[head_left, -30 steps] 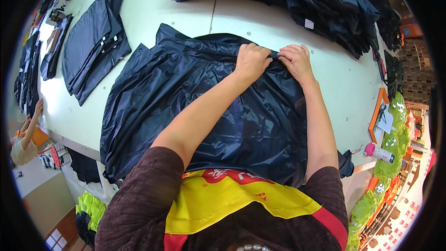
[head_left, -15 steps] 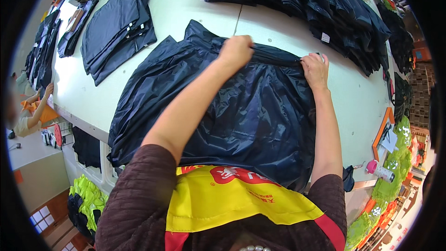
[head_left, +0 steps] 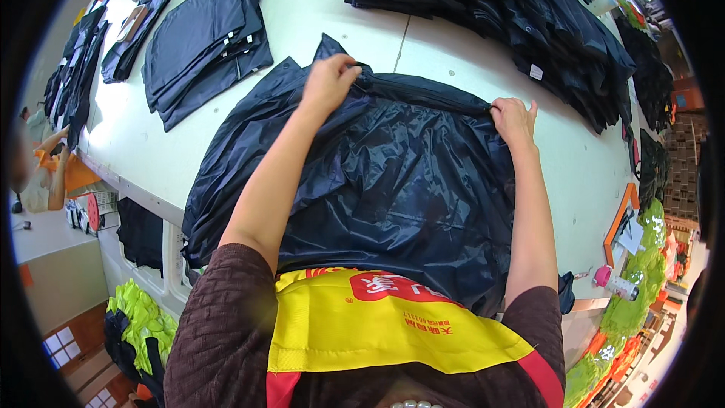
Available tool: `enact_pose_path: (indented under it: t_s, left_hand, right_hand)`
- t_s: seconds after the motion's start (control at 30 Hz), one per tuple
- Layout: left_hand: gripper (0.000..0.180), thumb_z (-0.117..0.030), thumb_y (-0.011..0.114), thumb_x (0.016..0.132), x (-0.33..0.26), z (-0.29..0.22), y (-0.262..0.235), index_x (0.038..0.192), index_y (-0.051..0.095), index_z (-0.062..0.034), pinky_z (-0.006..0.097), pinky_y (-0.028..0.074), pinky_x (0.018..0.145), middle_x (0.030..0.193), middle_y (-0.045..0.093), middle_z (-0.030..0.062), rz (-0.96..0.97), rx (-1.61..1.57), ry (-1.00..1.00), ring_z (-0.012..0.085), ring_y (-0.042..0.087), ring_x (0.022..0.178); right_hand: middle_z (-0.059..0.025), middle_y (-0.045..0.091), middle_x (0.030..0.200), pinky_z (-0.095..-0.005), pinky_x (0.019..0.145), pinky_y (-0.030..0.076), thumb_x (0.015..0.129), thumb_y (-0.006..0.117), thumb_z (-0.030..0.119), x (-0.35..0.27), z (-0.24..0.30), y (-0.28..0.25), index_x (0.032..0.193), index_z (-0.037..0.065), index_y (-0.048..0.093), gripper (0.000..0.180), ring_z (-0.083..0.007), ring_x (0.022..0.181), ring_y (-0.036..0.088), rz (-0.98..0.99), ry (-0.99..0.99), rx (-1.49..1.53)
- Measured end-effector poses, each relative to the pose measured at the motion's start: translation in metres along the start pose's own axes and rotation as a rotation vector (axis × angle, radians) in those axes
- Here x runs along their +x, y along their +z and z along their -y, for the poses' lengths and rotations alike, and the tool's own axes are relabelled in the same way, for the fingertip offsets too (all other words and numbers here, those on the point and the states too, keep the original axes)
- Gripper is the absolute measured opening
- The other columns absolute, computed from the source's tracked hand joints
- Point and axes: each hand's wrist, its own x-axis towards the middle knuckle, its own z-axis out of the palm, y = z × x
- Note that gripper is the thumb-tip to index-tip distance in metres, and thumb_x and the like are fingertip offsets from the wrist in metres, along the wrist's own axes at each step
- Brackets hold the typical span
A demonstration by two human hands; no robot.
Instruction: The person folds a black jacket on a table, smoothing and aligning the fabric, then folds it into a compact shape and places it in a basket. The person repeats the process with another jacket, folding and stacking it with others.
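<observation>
A shiny dark navy jacket lies spread across the table in front of me, its near part reaching down to my yellow apron. My left hand is closed, thumb and fingers pinched on the far edge of the jacket, near a pointed flap that sticks up. At the far right corner of the same edge, my right hand grips the fabric between thumb and fingers. The edge runs fairly straight between the two hands. Whatever lies under the jacket's folds is hidden.
Folded dark garments lie in a stack at the far left. A bigger pile of dark garments fills the back right. An orange-edged tray and a pink-capped bottle sit at the right edge. Another person is at far left.
My left hand has moved left along the jacket's far edge, away from my right hand. My right hand keeps its grip on the corner. The view has shifted slightly.
</observation>
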Motion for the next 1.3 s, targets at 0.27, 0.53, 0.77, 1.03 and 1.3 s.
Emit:
enact_pose_path:
  t_s: [0.27,0.53,0.77,1.03,1.3]
  left_hand:
    - [0.073,-0.052,0.072,0.067,0.031,0.043,0.002,0.116,0.057,-0.0004,0.042,0.039,0.094,0.118,0.056,0.0187,-0.241,0.447,-0.239,0.0345,0.045,0.118]
    - [0.038,-0.033,0.058,0.087,0.022,0.035,-0.013,0.089,0.065,0.0036,0.036,0.047,0.067,0.073,0.064,0.0199,-0.117,0.068,-0.1,0.0298,0.063,0.071]
    - [0.047,-0.04,0.06,0.085,0.028,0.045,-0.018,0.085,0.063,0.0076,0.034,0.047,0.067,0.077,0.064,0.0214,0.002,-0.172,-0.278,0.0273,0.061,0.072]
    - [0.055,-0.057,0.062,0.076,0.052,0.087,-0.012,0.101,0.062,-0.0083,0.039,0.05,0.073,0.092,0.066,0.0146,-0.313,0.45,-0.108,0.0327,0.064,0.085]
    - [0.025,-0.031,0.072,0.072,0.008,0.036,0.001,0.084,0.068,-0.0089,0.037,0.045,0.074,0.086,0.064,0.0087,-0.305,0.336,0.22,0.0262,0.059,0.083]
  right_hand:
    - [-0.0149,0.06,0.117,-0.0406,0.094,0.039,0.078,0.062,0.044,0.037,0.14,-0.007,0.119,0.003,0.057,0.058,-0.0289,0.112,0.054,-0.08,-0.395,0.454]
    - [-0.0154,0.061,0.113,-0.0399,0.088,0.047,0.076,0.062,0.032,0.065,0.214,-0.012,0.117,0.006,0.056,0.049,-0.0304,0.106,0.057,0.279,-0.358,0.4]
    - [-0.0191,0.063,0.104,-0.0397,0.086,0.047,0.075,0.063,0.03,0.077,0.215,0.007,0.115,0.007,0.057,0.046,-0.0325,0.099,0.06,0.348,-0.271,0.446]
    - [-0.0119,0.061,0.107,-0.0369,0.086,0.044,0.08,0.063,0.044,0.062,0.176,0.037,0.116,0.009,0.057,0.05,-0.0273,0.103,0.055,-0.103,-0.528,0.374]
    - [-0.0066,0.059,0.105,-0.0396,0.09,0.038,0.078,0.063,0.051,0.048,0.174,0.036,0.112,0.014,0.058,0.05,-0.0245,0.102,0.053,-0.189,-0.349,0.17]
